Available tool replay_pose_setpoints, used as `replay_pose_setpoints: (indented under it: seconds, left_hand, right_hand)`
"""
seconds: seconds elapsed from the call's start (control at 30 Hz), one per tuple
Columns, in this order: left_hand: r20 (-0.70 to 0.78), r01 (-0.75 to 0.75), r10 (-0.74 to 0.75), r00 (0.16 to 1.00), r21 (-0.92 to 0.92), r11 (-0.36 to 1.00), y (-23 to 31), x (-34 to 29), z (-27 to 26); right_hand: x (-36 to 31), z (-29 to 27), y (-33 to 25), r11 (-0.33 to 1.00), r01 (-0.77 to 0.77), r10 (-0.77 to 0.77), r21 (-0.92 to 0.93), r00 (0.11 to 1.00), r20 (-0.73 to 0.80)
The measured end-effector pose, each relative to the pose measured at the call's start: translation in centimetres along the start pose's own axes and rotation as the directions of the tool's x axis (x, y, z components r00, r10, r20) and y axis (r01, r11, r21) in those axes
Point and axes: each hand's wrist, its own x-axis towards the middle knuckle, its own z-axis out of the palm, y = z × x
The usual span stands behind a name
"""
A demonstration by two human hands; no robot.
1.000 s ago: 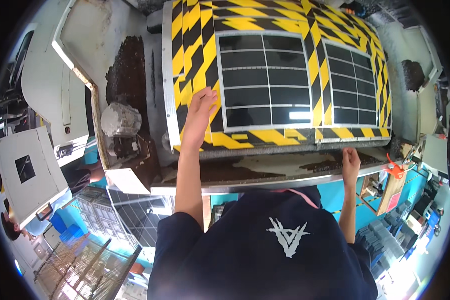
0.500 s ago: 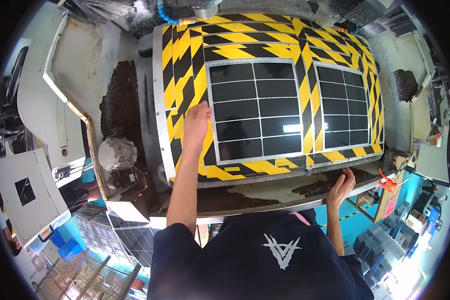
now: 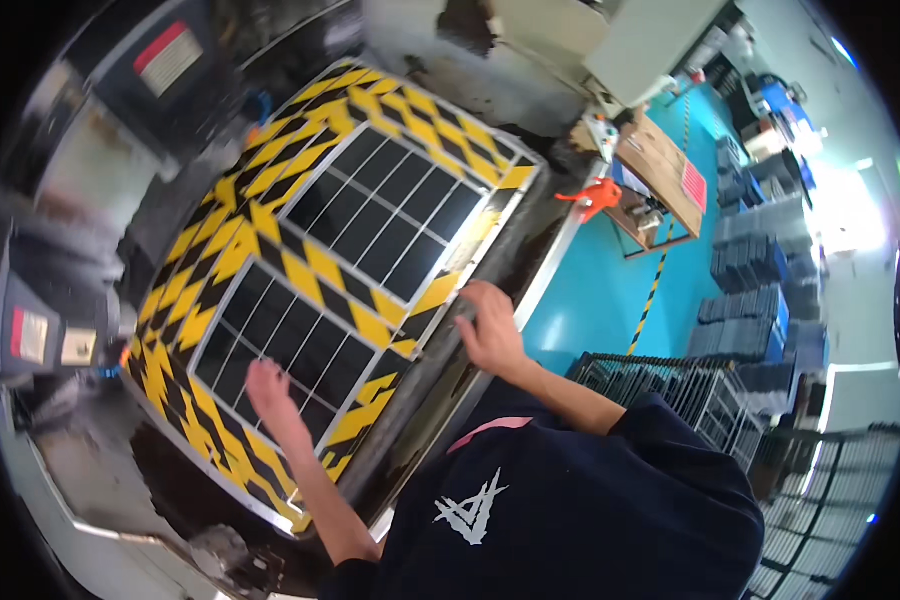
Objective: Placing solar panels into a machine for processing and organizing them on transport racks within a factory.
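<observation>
My left hand (image 3: 275, 396) hovers over or rests on the nearer grid of dark glossy rectangular panels (image 3: 320, 345); motion smears its fingers, and contact cannot be made out. At the front edge of the machine bed is my right hand (image 3: 492, 325), with thumb and fingers apart and curved, and nothing plainly held. A second grid of dark panels (image 3: 410, 175) lies farther off. Yellow and black striped tape (image 3: 315, 275) surrounds both grids.
An orange-red spray-gun-like item (image 3: 596, 197) hangs at the machine's front rail (image 3: 548, 270). Beyond it stand a wooden table (image 3: 660, 165), stacks of grey trays (image 3: 755, 325) and a wire rack (image 3: 705, 400) on the blue floor.
My view has swung to the right, so the bed appears tilted. My left hand has gone from the left grid's border to over its panels. My right hand stays near the front edge.
</observation>
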Motion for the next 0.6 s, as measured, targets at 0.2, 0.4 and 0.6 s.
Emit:
replay_pose_setpoints:
  seconds: [0.2, 0.4, 0.6]
  left_hand:
    - [0.266, 0.235, -0.195, 0.944, -0.126, 0.964, -1.9, -2.0, 13.2]
    - [0.080, 0.278, -0.268, 0.960, -0.155, 0.948, -3.1, -1.9, 16.9]
    - [-0.118, 0.246, -0.253, 0.960, -0.072, 0.967, -5.1, 0.7, 16.5]
  right_hand:
    - [-0.1, -2.9, 2.5, 0.863, -0.025, -0.014, 0.505, 0.997, 0.073]
    - [1.5, -16.0, 11.1, 0.841, 0.071, -0.022, 0.537, 0.995, -0.097]
    - [3.6, -26.5, 25.0, 0.905, -0.143, 0.270, 0.400, 0.920, -0.284]
